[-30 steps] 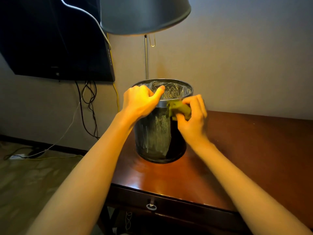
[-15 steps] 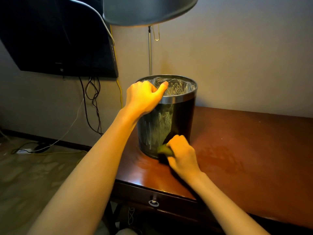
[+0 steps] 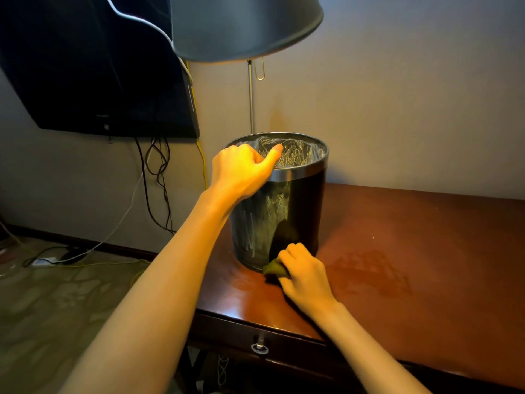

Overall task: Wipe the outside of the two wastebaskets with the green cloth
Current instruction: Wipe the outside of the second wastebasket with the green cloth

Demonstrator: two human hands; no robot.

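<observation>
Green cloth (image 3: 274, 268) shows only as a small bunched corner at the lower middle of the frame. Most of it is buried under the curled fingers of my right hand (image 3: 305, 273), which grips it against the foot of the black wastebasket (image 3: 301, 211) on the wooden surface (image 3: 412, 251). My left hand (image 3: 240, 172) is curled over the basket's rim at frame centre, thumb stretched across the opening. Inside sits a crinkled clear liner (image 3: 298, 153); whether anything lies in it I cannot tell. Pale streaks on the basket's left side may be moisture. The lamp shade (image 3: 244, 27) is cut off by the top edge.
</observation>
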